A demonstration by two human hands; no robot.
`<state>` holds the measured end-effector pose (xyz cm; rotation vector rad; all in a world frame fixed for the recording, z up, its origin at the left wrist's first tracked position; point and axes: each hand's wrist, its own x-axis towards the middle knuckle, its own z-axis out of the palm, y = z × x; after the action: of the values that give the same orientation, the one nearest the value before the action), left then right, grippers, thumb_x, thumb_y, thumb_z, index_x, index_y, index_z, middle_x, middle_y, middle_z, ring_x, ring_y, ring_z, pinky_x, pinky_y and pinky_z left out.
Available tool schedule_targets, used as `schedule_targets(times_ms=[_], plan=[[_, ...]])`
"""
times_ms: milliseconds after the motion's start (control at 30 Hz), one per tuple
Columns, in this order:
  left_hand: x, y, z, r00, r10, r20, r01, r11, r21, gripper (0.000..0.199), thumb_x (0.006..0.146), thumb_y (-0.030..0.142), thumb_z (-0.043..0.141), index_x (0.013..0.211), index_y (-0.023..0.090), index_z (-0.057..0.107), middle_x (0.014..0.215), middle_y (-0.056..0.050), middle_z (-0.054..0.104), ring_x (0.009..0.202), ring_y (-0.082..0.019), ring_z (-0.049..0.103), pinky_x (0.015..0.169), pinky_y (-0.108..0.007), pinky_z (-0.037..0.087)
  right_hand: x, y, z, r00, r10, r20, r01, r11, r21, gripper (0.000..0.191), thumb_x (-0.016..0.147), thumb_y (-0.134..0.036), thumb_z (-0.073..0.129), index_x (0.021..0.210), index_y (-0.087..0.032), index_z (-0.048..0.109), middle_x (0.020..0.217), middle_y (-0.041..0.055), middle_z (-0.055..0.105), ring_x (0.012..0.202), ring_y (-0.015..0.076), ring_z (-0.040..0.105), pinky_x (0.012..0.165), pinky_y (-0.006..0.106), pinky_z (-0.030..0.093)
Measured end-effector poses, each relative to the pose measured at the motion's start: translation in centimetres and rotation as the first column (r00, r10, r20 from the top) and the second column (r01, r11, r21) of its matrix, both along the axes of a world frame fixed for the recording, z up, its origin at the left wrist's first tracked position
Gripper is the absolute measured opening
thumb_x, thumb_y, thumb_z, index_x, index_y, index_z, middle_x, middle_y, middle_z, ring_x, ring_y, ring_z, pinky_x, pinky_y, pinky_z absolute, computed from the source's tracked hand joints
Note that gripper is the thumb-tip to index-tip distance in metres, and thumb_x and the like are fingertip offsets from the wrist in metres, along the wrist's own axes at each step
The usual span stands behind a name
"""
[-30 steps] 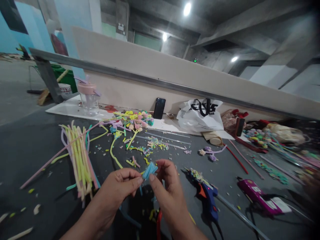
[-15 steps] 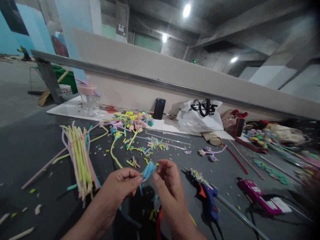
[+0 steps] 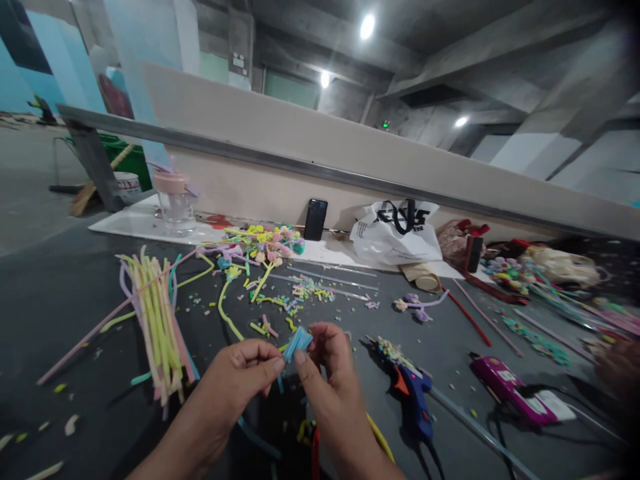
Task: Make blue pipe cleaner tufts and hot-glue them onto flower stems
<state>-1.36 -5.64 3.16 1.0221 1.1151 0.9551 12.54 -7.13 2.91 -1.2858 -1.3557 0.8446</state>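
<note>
A small bundle of folded blue pipe cleaner (image 3: 299, 341) is held between my hands at the middle of the table. My left hand (image 3: 245, 377) pinches its lower left end between thumb and fingers. On its right side, the thumb of my right hand (image 3: 333, 380) presses against the bundle, with the fingers curled behind. A blue strand hangs below the fingers. To the left lies a sheaf of pastel pipe cleaners (image 3: 155, 327). Beside my right hand rests a blue hot glue gun (image 3: 417, 393) with an orange trigger, its nozzle area covered in fluffy scraps.
Pipe-cleaner flowers (image 3: 270, 240) and small clippings lie behind my hands, near clear glue sticks (image 3: 345, 283). A magenta power strip (image 3: 517, 390) sits at right. Along the back stand a lidded cup (image 3: 175, 203), a phone (image 3: 316, 220) and a white bag (image 3: 395, 233). Another person's hand shows at far right.
My right thumb has moved left onto the blue bundle, closing the gap that was there. My left hand keeps its pinch. The whole view has shifted slightly.
</note>
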Motion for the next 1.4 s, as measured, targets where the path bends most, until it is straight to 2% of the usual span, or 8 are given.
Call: schedule_targets(times_ms=[367, 533, 633, 733, 800, 867, 1067, 1400], plan=[[0.0, 0.4, -0.4, 0.993, 0.115, -0.014, -0.115, 0.993, -0.005, 0.02, 0.063, 0.034, 0.065, 0.065, 0.015, 0.059, 0.046, 0.006, 0.045, 0.044, -0.007, 0.037, 0.046, -0.02, 0.026, 0.7, -0.1, -0.3, 0.984, -0.055, -0.171, 0.046, 0.997, -0.058, 0.025, 0.079, -0.041, 0.057, 0.096, -0.023, 0.052, 0.076, -0.0009, 0.051, 0.07, 0.0145, 0.048, 0.062, 0.024, 0.039], [-0.5, 0.1, 0.2, 0.953, 0.165, -0.253, -0.109, 0.969, 0.222, 0.013, 0.07, 0.031, 0.059, 0.067, 0.018, 0.062, 0.054, 0.004, 0.054, 0.052, -0.011, 0.048, 0.05, -0.021, 0.035, 1.1, -0.1, 0.0, 0.982, 0.036, -0.188, -0.061, 0.99, -0.13, 0.021, 0.076, -0.04, 0.06, 0.081, -0.02, 0.057, 0.07, -0.0014, 0.052, 0.064, 0.0136, 0.047, 0.059, 0.024, 0.039], [-0.7, -0.7, 0.7, 0.834, 0.305, -0.46, -0.043, 0.867, 0.497, 0.01, 0.074, 0.026, 0.057, 0.069, 0.021, 0.063, 0.064, 0.002, 0.063, 0.06, -0.014, 0.056, 0.057, -0.022, 0.04, 1.4, -0.2, 0.9, 0.947, 0.033, -0.319, -0.083, 0.986, -0.147, 0.02, 0.073, -0.038, 0.064, 0.08, -0.02, 0.058, 0.065, -0.0032, 0.05, 0.058, 0.0113, 0.045, 0.055, 0.023, 0.038], [-0.6, -1.4, 0.7, 0.687, 0.478, -0.548, 0.115, 0.672, 0.732, 0.01, 0.078, 0.023, 0.055, 0.079, 0.023, 0.065, 0.075, 0.0, 0.069, 0.068, -0.016, 0.062, 0.064, -0.024, 0.042, 1.6, -0.4, 1.9, 0.889, 0.028, -0.456, -0.118, 0.979, -0.169, 0.021, 0.073, -0.034, 0.066, 0.086, -0.02, 0.057, 0.067, -0.0026, 0.053, 0.06, 0.0111, 0.048, 0.057, 0.023, 0.04], [-0.5, -1.6, 0.3, 0.608, 0.564, -0.559, 0.232, 0.547, 0.804, 0.012, 0.079, 0.02, 0.054, 0.085, 0.022, 0.064, 0.08, -0.002, 0.071, 0.073, -0.017, 0.064, 0.069, -0.026, 0.043, 1.8, -0.5, 2.2, 0.867, 0.039, -0.497, -0.142, 0.975, -0.17, 0.022, 0.073, -0.032, 0.066, 0.089, -0.021, 0.056, 0.071, -0.0015, 0.055, 0.062, 0.0117, 0.05, 0.059, 0.024, 0.042], [-0.2, -1.6, -0.2, 0.545, 0.608, -0.578, 0.335, 0.473, 0.815, 0.013, 0.081, 0.018, 0.052, 0.085, 0.022, 0.064, 0.079, -0.003, 0.071, 0.072, -0.018, 0.064, 0.068, -0.027, 0.043, 2.2, -0.5, 2.2, 0.862, 0.057, -0.504, -0.154, 0.976, -0.153, 0.023, 0.072, -0.033, 0.067, 0.088, -0.021, 0.057, 0.073, -0.0009, 0.055, 0.064, 0.0124, 0.051, 0.06, 0.025, 0.043], [0.3, -1.8, -0.9, 0.447, 0.621, -0.643, 0.502, 0.421, 0.755, 0.018, 0.082, 0.014, 0.048, 0.088, 0.021, 0.063, 0.078, -0.003, 0.07, 0.067, -0.017, 0.062, 0.064, -0.028, 0.043, 3.6, -0.5, 1.4, 0.861, 0.061, -0.506, -0.157, 0.977, -0.148, 0.025, 0.069, -0.031, 0.069, 0.089, -0.021, 0.056, 0.077, -0.0009, 0.056, 0.067, 0.0129, 0.051, 0.061, 0.024, 0.041], [0.3, -1.6, -1.4, 0.544, 0.589, -0.598, 0.558, 0.279, 0.782, 0.025, 0.077, 0.007, 0.053, 0.097, 0.018, 0.061, 0.087, -0.005, 0.072, 0.07, -0.018, 0.064, 0.065, -0.029, 0.045, 4.5, -0.6, 1.3, 0.858, 0.091, -0.505, -0.228, 0.95, -0.215, 0.021, 0.068, -0.023, 0.064, 0.089, -0.02, 0.06, 0.073, -0.0023, 0.055, 0.062, 0.0119, 0.049, 0.059, 0.025, 0.039]])
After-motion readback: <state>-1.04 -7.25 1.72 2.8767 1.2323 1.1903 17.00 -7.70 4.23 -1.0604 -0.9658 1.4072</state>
